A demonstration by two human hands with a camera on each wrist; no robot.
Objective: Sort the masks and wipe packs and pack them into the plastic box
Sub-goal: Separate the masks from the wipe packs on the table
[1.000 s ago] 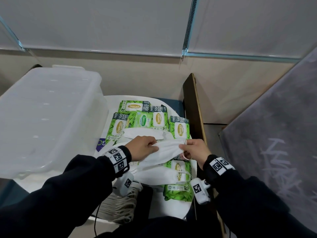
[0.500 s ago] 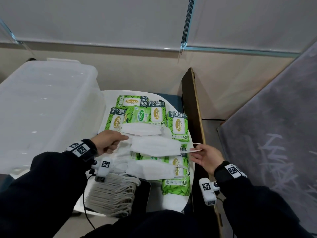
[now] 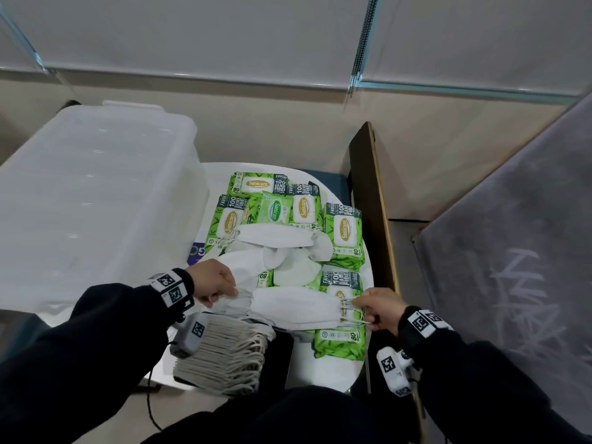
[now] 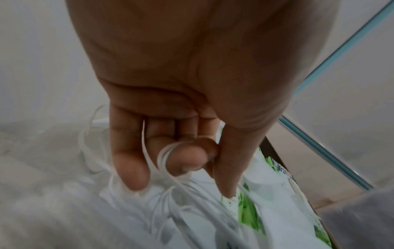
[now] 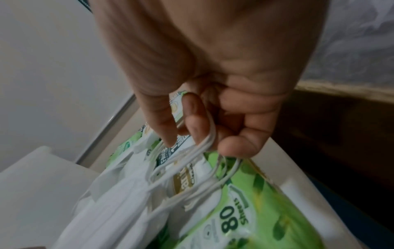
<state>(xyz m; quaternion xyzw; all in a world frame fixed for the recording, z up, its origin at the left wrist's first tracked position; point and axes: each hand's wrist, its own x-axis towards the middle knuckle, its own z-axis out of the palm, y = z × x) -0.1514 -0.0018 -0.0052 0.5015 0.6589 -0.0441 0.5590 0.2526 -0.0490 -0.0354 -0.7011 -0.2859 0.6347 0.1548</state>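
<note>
Surface: a small white table with a rounded edge, crowded with packs and masks; a dark blue surface shows at its far right corner.
Room: pale wall panels with thin blue-green strips behind; a beige floor; a dark wooden board standing on edge along the right of the table; a grey surface with faint white scribbles at far right.
Plastic box: the translucent plastic box stands at the left, touching the table edge.
Wipe packs: green wipe packs lie flat on the far half and the right side of the table, some overlapping; one more pack lies at the near right, partly under the held masks.
Loose masks: white loose masks lie in a heap on top of the packs, in the middle.
Sorted stack: a neat stack of masks rests at the near left edge, just below the left wrist.
Held masks: a small bundle of held masks is stretched between the two hands, above the near pack.
Left hand: the left hand has its fingers curled, with the ear loops wound over one fingertip at the left end of the bundle.
Right hand: the right hand has its fingers hooked through the loops at the right end, near the table's right edge.
</note>
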